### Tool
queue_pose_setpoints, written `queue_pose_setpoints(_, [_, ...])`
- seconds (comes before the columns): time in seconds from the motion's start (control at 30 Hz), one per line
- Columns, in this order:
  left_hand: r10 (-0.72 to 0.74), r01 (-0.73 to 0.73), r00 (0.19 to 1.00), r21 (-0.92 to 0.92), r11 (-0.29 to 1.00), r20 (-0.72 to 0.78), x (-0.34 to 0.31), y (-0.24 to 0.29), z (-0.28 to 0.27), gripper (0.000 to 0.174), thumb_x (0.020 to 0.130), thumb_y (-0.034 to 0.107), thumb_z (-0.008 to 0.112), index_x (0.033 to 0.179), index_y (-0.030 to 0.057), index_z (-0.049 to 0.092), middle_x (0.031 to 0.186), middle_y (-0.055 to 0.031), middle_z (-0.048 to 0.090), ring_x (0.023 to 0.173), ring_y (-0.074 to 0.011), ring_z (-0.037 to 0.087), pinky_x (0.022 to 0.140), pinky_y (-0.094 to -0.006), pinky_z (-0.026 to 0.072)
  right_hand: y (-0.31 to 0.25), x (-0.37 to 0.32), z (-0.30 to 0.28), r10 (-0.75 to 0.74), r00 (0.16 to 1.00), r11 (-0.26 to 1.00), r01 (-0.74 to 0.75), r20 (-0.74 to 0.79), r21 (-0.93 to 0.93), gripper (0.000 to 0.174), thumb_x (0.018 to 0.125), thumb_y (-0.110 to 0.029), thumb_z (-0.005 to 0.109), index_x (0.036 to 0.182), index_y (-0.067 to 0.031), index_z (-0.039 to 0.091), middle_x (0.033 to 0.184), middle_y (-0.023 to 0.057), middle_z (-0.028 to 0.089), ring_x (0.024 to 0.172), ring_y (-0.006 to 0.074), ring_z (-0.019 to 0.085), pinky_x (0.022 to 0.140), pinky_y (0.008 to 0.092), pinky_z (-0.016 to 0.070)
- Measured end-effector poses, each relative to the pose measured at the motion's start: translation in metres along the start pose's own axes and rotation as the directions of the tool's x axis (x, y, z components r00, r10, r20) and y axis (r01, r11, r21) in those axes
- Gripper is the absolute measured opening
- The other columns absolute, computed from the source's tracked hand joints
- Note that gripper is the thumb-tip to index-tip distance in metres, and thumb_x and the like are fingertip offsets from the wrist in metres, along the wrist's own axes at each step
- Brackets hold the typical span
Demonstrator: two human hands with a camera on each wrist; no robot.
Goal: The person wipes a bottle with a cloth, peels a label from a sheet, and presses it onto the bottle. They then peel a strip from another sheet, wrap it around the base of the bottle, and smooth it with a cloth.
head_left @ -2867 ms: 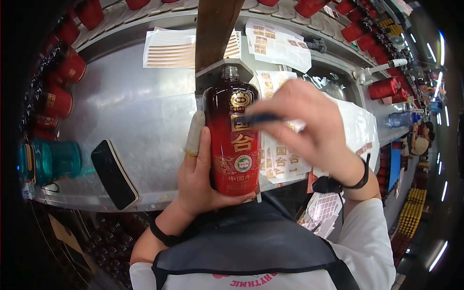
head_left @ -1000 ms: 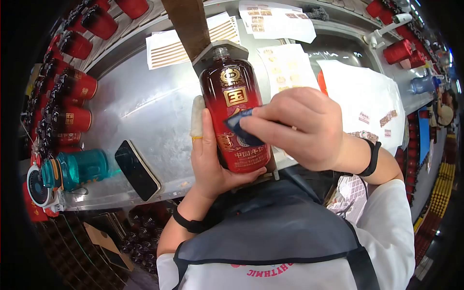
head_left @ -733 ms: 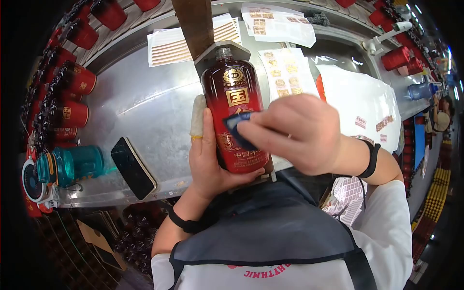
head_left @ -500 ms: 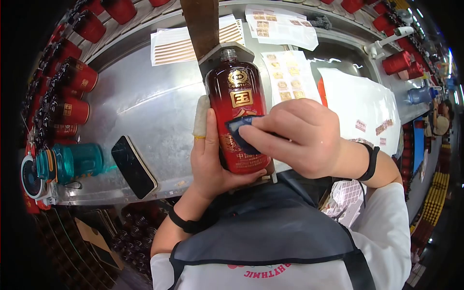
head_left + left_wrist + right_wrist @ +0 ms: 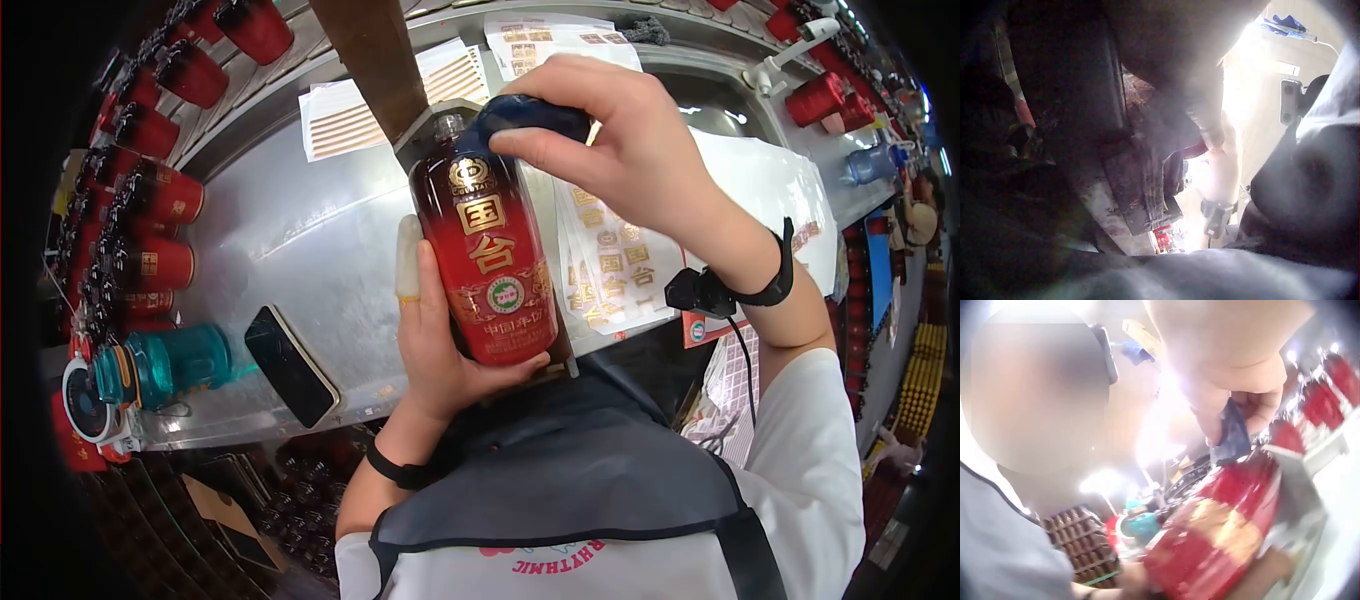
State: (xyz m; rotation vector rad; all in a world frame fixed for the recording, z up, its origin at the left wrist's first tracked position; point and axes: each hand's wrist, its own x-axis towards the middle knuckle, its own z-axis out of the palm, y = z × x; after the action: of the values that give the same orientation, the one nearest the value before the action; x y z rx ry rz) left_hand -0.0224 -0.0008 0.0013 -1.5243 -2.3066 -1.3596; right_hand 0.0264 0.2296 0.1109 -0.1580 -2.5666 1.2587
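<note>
A glossy dark-to-red bottle (image 5: pixel 508 275) with gold characters leans in a stand, its neck near the bracket. My left hand (image 5: pixel 432 345) holds it at the lower left, fingers along the side and thumb round the base. A pale finger cot (image 5: pixel 408 262) with a yellow band covers one finger. My right hand (image 5: pixel 640 130) pinches a folded dark blue cloth (image 5: pixel 535 118) over the bottle's shoulder, close to the neck. The right wrist view shows the cloth (image 5: pixel 1232 434) against the bottle's upper end. The left wrist view is dark, and the left hand's grip is mostly hidden there.
Sheets of gold stickers (image 5: pixel 615 260) lie right of the bottle on the metal table (image 5: pixel 290 230). Striped sheets (image 5: pixel 345 120) lie behind. A brown post (image 5: pixel 370 50) rises behind the bottle. At left are a phone (image 5: pixel 292 367), a teal jug (image 5: pixel 180 365) and several red bottles (image 5: pixel 160 262).
My right hand has moved the blue cloth from the bottle's middle up to its shoulder, uncovering the second large character and the round emblem. My left hand keeps its hold.
</note>
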Motion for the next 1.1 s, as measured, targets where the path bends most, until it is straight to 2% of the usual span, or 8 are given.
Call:
queue_pose_setpoints(0.17, [-0.117, 0.133, 0.988, -0.157, 0.979, 0.106, -0.014, -0.015, 0.006, 0.138, 0.056, 0.051, 0.092, 0.152, -0.0087, 0.012, 0.143, -0.0252, 0.042, 0.126, -0.0365, 0.050, 0.105, -0.0418, 0.0406, -0.008, -0.050, 0.033, -0.714, 0.682, 0.639, 0.728, 0.162, -0.250, 0.026, 0.072, -0.013, 0.075, 0.097, -0.0142, 0.072, 0.088, 0.0033, 0.066, 0.079, 0.0240, 0.062, 0.069, 0.0334, 0.0510])
queue_pose_setpoints(0.33, [-0.005, 0.007, 1.000, -0.080, 0.997, 0.030, -0.002, -0.002, 0.003, 0.139, 0.053, 0.048, 0.093, 0.151, -0.0110, 0.014, 0.128, -0.0240, 0.057, 0.105, -0.0356, 0.063, 0.088, -0.0412, 0.0500, 0.016, 0.002, 0.002, -0.127, 0.992, 0.990, 0.128, -0.009, 0.053, 0.019, 0.083, -0.023, 0.071, 0.094, -0.0069, 0.071, 0.086, 0.0093, 0.065, 0.079, 0.0292, 0.064, 0.069, 0.0396, 0.0520])
queue_pose_setpoints(0.43, [-0.050, 0.052, 0.998, -0.046, 0.998, 0.034, -0.005, -0.002, 0.003, 0.139, 0.052, 0.049, 0.092, 0.151, -0.0108, 0.015, 0.129, -0.0239, 0.056, 0.101, -0.0350, 0.062, 0.086, -0.0406, 0.0494, 0.007, -0.004, 0.000, -0.589, 0.801, 0.738, 0.481, -0.104, -0.474, 0.029, 0.074, -0.007, 0.072, 0.102, -0.0106, 0.072, 0.083, 0.0044, 0.066, 0.079, 0.0213, 0.063, 0.067, 0.0309, 0.0498])
queue_pose_setpoints(0.53, [-0.004, -0.020, 0.996, 0.253, 0.967, 0.093, -0.008, -0.010, 0.007, 0.140, 0.050, 0.051, 0.092, 0.151, -0.0107, 0.016, 0.129, -0.0238, 0.055, 0.098, -0.0346, 0.060, 0.086, -0.0402, 0.0479, 0.001, -0.051, 0.041, -0.786, 0.605, 0.572, 0.789, 0.123, -0.222, 0.016, 0.078, -0.017, 0.063, 0.091, -0.0088, 0.066, 0.085, 0.0028, 0.056, 0.082, 0.0226, 0.059, 0.074, 0.0361, 0.0511])
queue_pose_setpoints(0.7, [-0.052, 0.052, 0.999, 0.010, 0.999, 0.013, -0.007, -0.002, 0.006, 0.141, 0.049, 0.049, 0.093, 0.151, -0.0104, 0.016, 0.127, -0.0222, 0.054, 0.101, -0.0343, 0.058, 0.089, -0.0408, 0.0459, 0.006, -0.003, 0.011, -0.062, 0.994, 0.993, 0.053, 0.085, 0.105, 0.017, 0.079, -0.019, 0.076, 0.089, -0.0067, 0.071, 0.077, 0.0082, 0.061, 0.083, 0.0293, 0.058, 0.072, 0.0369, 0.0476])
queue_pose_setpoints(0.9, [-0.069, 0.071, 0.997, -0.115, 0.991, 0.023, -0.006, -0.001, 0.008, 0.139, 0.050, 0.047, 0.093, 0.150, -0.0101, 0.017, 0.129, -0.0228, 0.053, 0.104, -0.0350, 0.058, 0.088, -0.0414, 0.0465, 0.004, -0.039, 0.045, -0.782, 0.622, 0.602, 0.736, -0.041, -0.309, 0.024, 0.069, -0.014, 0.068, 0.092, -0.0139, 0.066, 0.077, 0.0009, 0.052, 0.078, 0.0221, 0.054, 0.068, 0.0363, 0.0469])
queue_pose_setpoints(0.97, [0.023, -0.079, 0.983, 0.310, 0.948, 0.182, -0.004, 0.000, 0.000, 0.140, 0.049, 0.047, 0.093, 0.151, -0.0097, 0.016, 0.128, -0.0236, 0.053, 0.100, -0.0351, 0.058, 0.087, -0.0413, 0.0468, -0.008, -0.042, 0.042, -0.685, 0.725, 0.694, 0.679, 0.069, -0.240, 0.019, 0.073, -0.015, 0.071, 0.092, -0.0132, 0.068, 0.081, 0.0018, 0.057, 0.079, 0.0234, 0.055, 0.071, 0.0363, 0.0462])
queue_pose_setpoints(1.1, [-0.042, 0.042, 0.999, -0.017, 0.999, 0.000, -0.008, -0.003, 0.007, 0.140, 0.048, 0.049, 0.093, 0.151, -0.0084, 0.017, 0.125, -0.0233, 0.054, 0.098, -0.0357, 0.058, 0.087, -0.0415, 0.0470, 0.011, 0.014, -0.002, -0.445, 0.873, 0.869, 0.366, -0.202, -0.332, 0.015, 0.079, -0.016, 0.077, 0.092, -0.0104, 0.073, 0.076, 0.0046, 0.062, 0.081, 0.0249, 0.056, 0.077, 0.0363, 0.0446])
